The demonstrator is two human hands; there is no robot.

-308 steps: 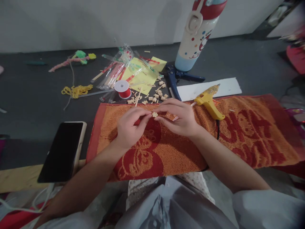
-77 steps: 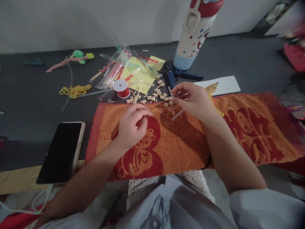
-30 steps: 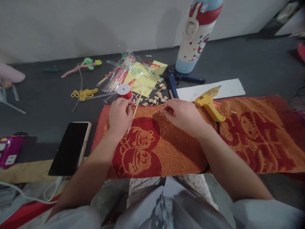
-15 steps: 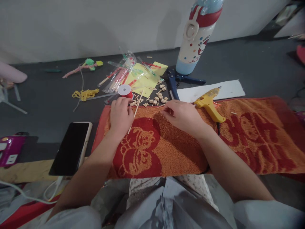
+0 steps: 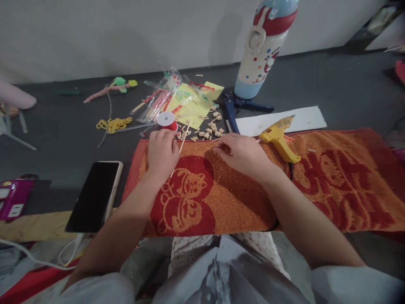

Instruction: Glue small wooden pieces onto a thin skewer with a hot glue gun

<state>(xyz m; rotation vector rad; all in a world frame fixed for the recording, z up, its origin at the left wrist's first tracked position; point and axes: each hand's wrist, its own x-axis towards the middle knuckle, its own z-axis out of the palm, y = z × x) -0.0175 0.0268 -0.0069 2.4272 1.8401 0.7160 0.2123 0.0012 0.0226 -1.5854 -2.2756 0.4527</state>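
Both hands rest on the far edge of an orange and red towel [image 5: 240, 198]. My left hand [image 5: 162, 153] is curled with its fingers closed around a thin wooden stick [image 5: 182, 143] that slants up past the towel edge. My right hand [image 5: 242, 153] lies palm down with its fingertips pinched at the towel edge, on something too small to name. Just beyond the fingers lie several small cut wooden pieces [image 5: 207, 131] and a red thread spool [image 5: 167, 120].
A yellow glue gun [image 5: 278, 137] lies right of my right hand, with a white card [image 5: 284, 120], blue pliers [image 5: 230, 110] and a tall bottle [image 5: 259, 46] behind. A phone [image 5: 93, 195] sits left. Yellow paper, plastic sleeves of sticks [image 5: 161, 99] and yellow cord [image 5: 112, 124] lie farther back.
My left hand has slid slightly forward along the stick toward the spool. My right hand has stayed at the towel edge. Earlier both hands held a small wooden cluster.
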